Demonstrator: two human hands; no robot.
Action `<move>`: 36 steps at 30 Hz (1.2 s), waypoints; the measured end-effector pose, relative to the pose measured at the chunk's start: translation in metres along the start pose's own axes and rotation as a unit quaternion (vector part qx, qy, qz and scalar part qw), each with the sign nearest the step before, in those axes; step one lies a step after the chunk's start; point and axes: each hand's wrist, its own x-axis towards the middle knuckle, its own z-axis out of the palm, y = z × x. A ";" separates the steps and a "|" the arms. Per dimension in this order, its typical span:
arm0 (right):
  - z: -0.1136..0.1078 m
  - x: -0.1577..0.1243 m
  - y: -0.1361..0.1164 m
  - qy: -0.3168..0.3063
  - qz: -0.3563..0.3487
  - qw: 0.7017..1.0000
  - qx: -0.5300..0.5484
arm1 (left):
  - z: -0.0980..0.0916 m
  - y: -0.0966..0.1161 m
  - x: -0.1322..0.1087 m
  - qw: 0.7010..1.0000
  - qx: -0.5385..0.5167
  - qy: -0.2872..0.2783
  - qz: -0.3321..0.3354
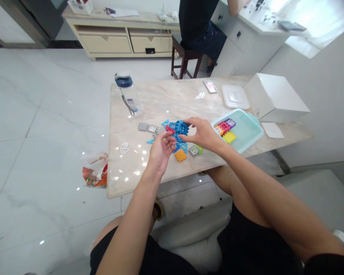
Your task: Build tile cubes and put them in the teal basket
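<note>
Over the marble-patterned table, my right hand [202,133] has its thumb and fingers around a blue interlocking block [181,126] with notched edges. My left hand [163,149] is closed, its fingertips at a small red interlocking piece [169,130] beside the blue block. Whether the red piece is joined to the block I cannot tell. Close around the hands lie grey pieces [143,126], an orange square piece [180,155], a grey piece with a white window [193,151] and more blue pieces [183,146], partly hidden by my hands.
A pale blue tray [250,133] on the right holds several coloured pieces. Behind it stand a white box [275,97] and a clear lid [235,96]. A bottle [129,95] lies or stands at the back left. White window pieces [124,148] lie left. Another person [199,26] sits beyond.
</note>
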 end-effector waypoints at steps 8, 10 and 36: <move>-0.013 -0.014 -0.033 -0.003 -0.076 0.994 0.081 | 0.008 -0.001 -0.017 0.989 0.028 -0.146 0.001; -0.012 -0.012 -0.030 -0.009 -0.100 0.990 0.094 | 0.002 0.002 -0.019 0.989 0.051 -0.139 0.011; -0.005 -0.009 -0.035 -0.043 -0.091 0.988 0.118 | -0.015 0.001 -0.009 0.984 0.119 -0.128 0.022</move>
